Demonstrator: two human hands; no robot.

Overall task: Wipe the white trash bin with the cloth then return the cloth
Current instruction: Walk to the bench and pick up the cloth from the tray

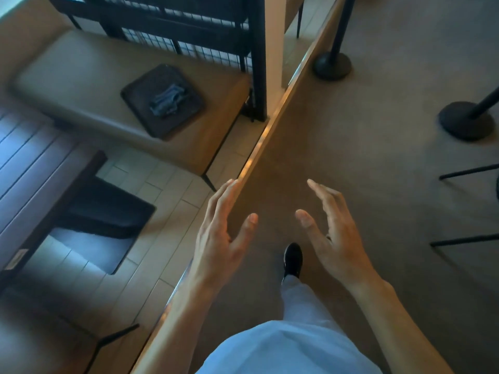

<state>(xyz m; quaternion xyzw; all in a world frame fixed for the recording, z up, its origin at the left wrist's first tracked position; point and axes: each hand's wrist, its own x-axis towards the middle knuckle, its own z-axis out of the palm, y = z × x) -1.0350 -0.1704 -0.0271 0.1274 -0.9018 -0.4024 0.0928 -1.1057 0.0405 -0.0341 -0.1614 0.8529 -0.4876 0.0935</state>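
The cloth (168, 100) lies crumpled on a dark tray (140, 114) on the bench (81, 85) in the upper left of the frame; no white trash bin shows; lower centre, my left hand (218, 238) hangs with fingers straight and apart, holding nothing; my right hand (334, 238) beside it is the same; I judge I'm either before fetching or after returning, I cannot tell which; if fetching, I step left and reach up to the tray

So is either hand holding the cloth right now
No, the left hand and right hand are both open and empty, while the cloth lies on a dark tray on the bench.
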